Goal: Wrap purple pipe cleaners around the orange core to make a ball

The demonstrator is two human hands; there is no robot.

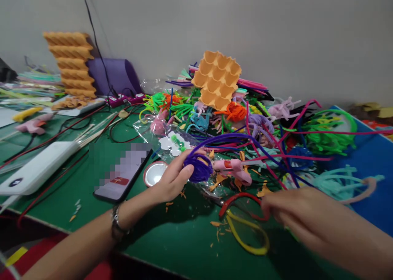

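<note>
A tightly wound purple pipe-cleaner coil [201, 168] is pinched between the thumb and fingers of my left hand [176, 174]. One long purple strand arches from it to the right and passes behind my right hand [302, 214]. That hand's fingers are curled at the red handle loop of a pair of scissors [248, 252], whose other loop is yellow. My right fingertips are partly hidden and slightly blurred. Just beyond the coil lies a pink hot glue gun [230, 166]. A round, shiny tin lid [154, 173] sits beside my left fingers.
Behind is a heap of coloured pipe-cleaner pieces [199, 118] with an orange egg-carton piece [217, 79] on top. A phone [124, 175] and a white power strip [38, 169] lie left, among red cables. Orange scraps dot the green table [184, 247]. A blue board [365, 181] is at right.
</note>
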